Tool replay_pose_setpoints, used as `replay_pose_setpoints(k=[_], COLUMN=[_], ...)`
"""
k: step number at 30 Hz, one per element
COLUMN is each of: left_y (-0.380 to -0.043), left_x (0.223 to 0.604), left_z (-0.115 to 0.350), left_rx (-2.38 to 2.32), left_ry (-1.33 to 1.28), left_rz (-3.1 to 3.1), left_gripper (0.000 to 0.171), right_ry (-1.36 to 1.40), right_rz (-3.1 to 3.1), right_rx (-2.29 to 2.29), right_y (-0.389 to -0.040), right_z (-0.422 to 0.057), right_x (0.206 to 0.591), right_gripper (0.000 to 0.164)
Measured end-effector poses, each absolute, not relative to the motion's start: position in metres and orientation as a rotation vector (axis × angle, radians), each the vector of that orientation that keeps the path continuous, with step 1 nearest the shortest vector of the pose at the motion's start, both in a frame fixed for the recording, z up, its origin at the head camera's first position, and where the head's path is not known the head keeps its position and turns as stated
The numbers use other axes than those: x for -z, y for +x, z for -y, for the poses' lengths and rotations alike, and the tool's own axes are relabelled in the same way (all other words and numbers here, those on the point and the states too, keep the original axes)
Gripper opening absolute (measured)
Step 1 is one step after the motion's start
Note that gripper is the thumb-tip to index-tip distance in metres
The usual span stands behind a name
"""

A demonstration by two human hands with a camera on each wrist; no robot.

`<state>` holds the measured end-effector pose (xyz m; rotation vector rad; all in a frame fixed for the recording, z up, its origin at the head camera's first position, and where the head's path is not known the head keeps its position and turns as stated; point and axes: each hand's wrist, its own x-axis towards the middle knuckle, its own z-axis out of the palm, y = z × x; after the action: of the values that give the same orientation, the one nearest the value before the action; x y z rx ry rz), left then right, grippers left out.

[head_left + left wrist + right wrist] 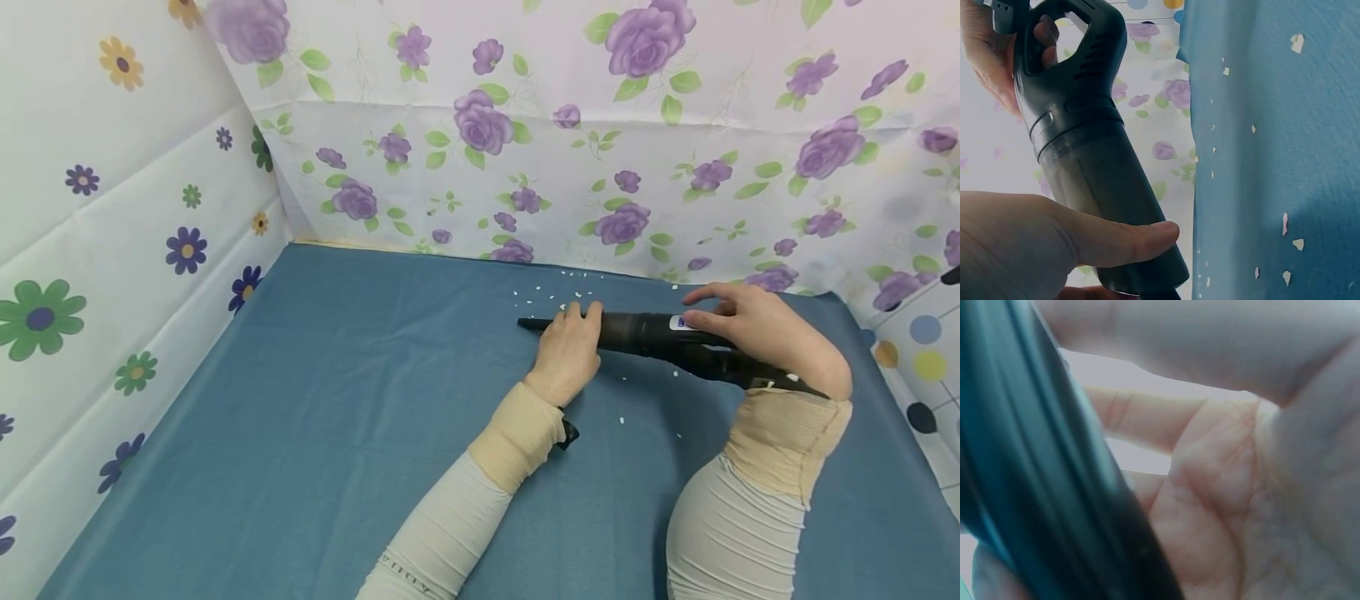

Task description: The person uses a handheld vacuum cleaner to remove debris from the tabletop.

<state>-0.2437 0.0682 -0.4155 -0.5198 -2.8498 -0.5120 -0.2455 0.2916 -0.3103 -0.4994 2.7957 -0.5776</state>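
A black handheld vacuum cleaner (637,333) lies level just above the blue cloth, its narrow nozzle (531,323) pointing left. My left hand (567,354) grips the front end beside the nozzle; the left wrist view shows the thumb (1141,240) across the dark see-through canister (1110,169). At the rear, my right hand (783,337) holds the handle, with fingertips (1047,44) inside its loop. The handle (1054,456) looms blurred in the right wrist view. Small white scraps (1298,244) are scattered on the cloth around the vacuum.
A blue cloth (315,417) covers the table. Behind it hangs a white sheet with purple flowers (480,125). Flower-patterned sheeting (135,250) stands on the left, and a dotted sheet (926,367) on the right.
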Motion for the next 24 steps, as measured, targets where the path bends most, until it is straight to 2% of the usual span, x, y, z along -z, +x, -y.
replay_pose_setpoints(k=[24], left_y=[-0.254], left_x=[0.428], left_z=[-0.068], left_rx=[0.666], left_ry=[-0.546], left_rz=[2.763], left_gripper=[0.055], right_ry=[-0.479], right_rz=[-2.802], right_rx=[0.585], right_y=[-0.244], right_z=[-0.291], right_x=[0.308], right_gripper=[0.05])
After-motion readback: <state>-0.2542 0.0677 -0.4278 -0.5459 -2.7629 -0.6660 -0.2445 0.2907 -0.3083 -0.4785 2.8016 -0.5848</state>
